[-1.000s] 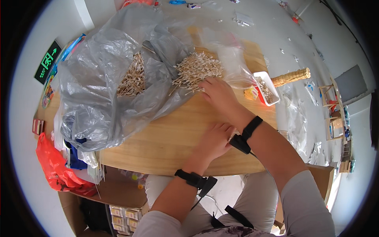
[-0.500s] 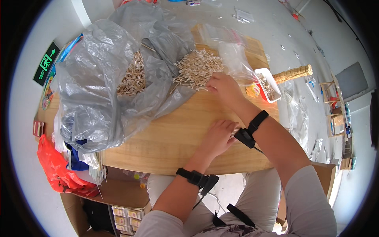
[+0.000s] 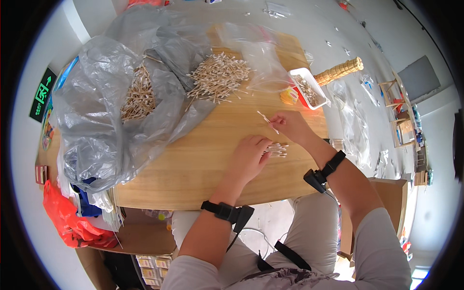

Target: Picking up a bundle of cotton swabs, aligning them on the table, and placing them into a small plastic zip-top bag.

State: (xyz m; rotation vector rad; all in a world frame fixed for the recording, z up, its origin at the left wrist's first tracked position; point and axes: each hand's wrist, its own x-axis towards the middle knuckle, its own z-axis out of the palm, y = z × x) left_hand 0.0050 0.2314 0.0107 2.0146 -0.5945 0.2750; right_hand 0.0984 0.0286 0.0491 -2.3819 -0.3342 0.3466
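My left hand (image 3: 251, 151) rests low over the table, its fingers curled round a small bunch of cotton swabs (image 3: 277, 150). The swab tips stick out past the fingers toward the right. Just above and to the right, my right hand (image 3: 289, 125) pinches a cotton swab (image 3: 263, 116) between thumb and finger, with the swab slanting up to the left. Farther off lies a loose heap of cotton swabs (image 3: 220, 75), partly on the edge of a grey plastic bag (image 3: 104, 96). More swabs (image 3: 140, 94) show through the bag's opening.
At the right edge of the wooden table (image 3: 203, 164) stand a white tray (image 3: 319, 100) holding swabs and a yellow-orange packet (image 3: 289, 96). A woven straw roll (image 3: 340, 70) juts out behind. A clear bag (image 3: 266, 67) lies beside the heap; a red bag (image 3: 67, 217) hangs at left.
My right hand has drawn back from the heap toward my left hand, with a cotton swab in its fingers. The view has shifted slightly, and the left hand's bunch shows more plainly.
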